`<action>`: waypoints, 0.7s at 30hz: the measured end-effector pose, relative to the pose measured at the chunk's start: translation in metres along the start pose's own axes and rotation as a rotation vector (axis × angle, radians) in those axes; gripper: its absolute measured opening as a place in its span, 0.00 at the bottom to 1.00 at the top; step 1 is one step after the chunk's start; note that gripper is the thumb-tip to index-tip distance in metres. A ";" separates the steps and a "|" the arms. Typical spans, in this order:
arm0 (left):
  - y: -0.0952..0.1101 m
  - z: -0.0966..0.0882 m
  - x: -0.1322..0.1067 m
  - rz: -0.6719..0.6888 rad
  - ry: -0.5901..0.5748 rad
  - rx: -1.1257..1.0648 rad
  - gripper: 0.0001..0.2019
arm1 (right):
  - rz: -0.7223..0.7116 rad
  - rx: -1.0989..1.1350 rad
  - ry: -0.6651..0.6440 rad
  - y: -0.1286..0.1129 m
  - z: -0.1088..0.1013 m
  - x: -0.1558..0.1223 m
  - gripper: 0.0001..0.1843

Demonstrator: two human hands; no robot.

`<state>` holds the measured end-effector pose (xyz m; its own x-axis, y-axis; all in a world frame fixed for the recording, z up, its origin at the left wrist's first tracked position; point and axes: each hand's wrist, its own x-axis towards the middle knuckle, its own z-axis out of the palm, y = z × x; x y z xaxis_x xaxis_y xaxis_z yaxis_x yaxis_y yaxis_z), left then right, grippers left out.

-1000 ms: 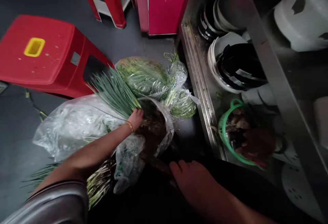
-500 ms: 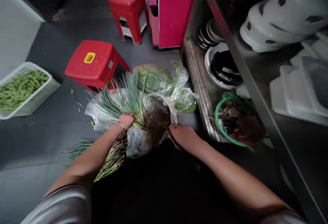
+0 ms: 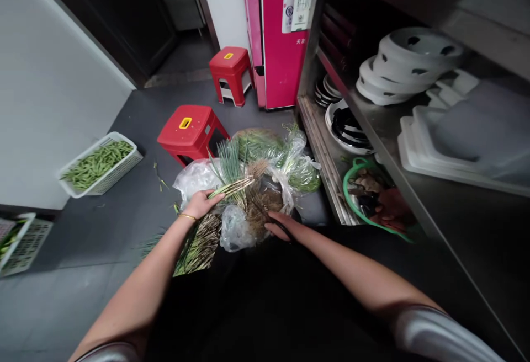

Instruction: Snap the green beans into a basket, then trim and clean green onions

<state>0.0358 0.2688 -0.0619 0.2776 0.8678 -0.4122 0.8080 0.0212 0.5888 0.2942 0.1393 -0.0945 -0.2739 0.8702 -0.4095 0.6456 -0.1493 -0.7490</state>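
Observation:
My left hand (image 3: 201,203) is closed around a small bunch of scallions (image 3: 237,186), its root ends pointing right. My right hand (image 3: 279,224) is closed on dark scissors (image 3: 260,206), partly hidden by the fingers and blurred against the roots. Between my hands, more scallions (image 3: 231,160) stand with their green tops up in an opened clear plastic bag (image 3: 237,232). Brown trimmings or roots (image 3: 269,199) lie about the bag. Below my left wrist, a pile of scallions (image 3: 202,246) rests on the floor.
Two red stools (image 3: 188,130) stand ahead, near a pink fridge (image 3: 285,69). Bagged greens (image 3: 265,147) lie beyond my hands. A white basket of green beans (image 3: 97,166) sits left. At right are a metal shelf (image 3: 385,136) with dishes and a green-rimmed basket (image 3: 350,196).
My left hand has lifted a small bunch out of the scallions, tilting it sideways. My right hand has left the bag's edge and moved in toward the roots. The view has shifted.

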 end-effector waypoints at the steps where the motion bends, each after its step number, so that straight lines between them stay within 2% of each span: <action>1: 0.004 0.004 -0.004 -0.018 -0.030 -0.068 0.29 | -0.009 -0.030 0.046 0.003 0.001 0.005 0.03; 5: 0.013 0.020 -0.010 -0.141 -0.198 -0.252 0.28 | 0.009 -0.146 0.169 0.012 -0.008 0.020 0.03; 10: 0.001 0.027 -0.008 -0.158 -0.372 -0.201 0.26 | 0.014 -0.208 0.125 0.018 -0.013 0.023 0.07; 12: -0.002 0.023 -0.004 -0.108 -0.378 -0.084 0.26 | 0.021 -0.248 0.109 0.018 -0.010 0.021 0.08; 14: -0.002 0.021 0.002 -0.003 -0.297 -0.006 0.25 | 0.023 -0.300 0.097 0.017 -0.006 0.019 0.10; 16: 0.001 0.027 0.011 0.116 -0.229 -0.058 0.28 | 0.019 -0.344 0.081 0.013 -0.002 0.017 0.12; 17: 0.003 0.033 0.016 0.157 -0.253 -0.128 0.31 | 0.024 -0.358 0.073 0.012 0.000 0.016 0.12; 19: 0.006 0.052 0.025 0.178 -0.403 -0.305 0.32 | 0.055 -0.389 0.062 0.010 0.001 0.016 0.14; 21: 0.008 0.076 0.031 0.112 -0.556 -0.474 0.30 | 0.077 -0.406 0.063 0.013 -0.001 0.017 0.15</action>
<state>0.0897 0.2579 -0.1226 0.6695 0.5002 -0.5492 0.4828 0.2688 0.8334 0.2984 0.1527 -0.1108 -0.1779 0.8926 -0.4143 0.8945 -0.0288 -0.4462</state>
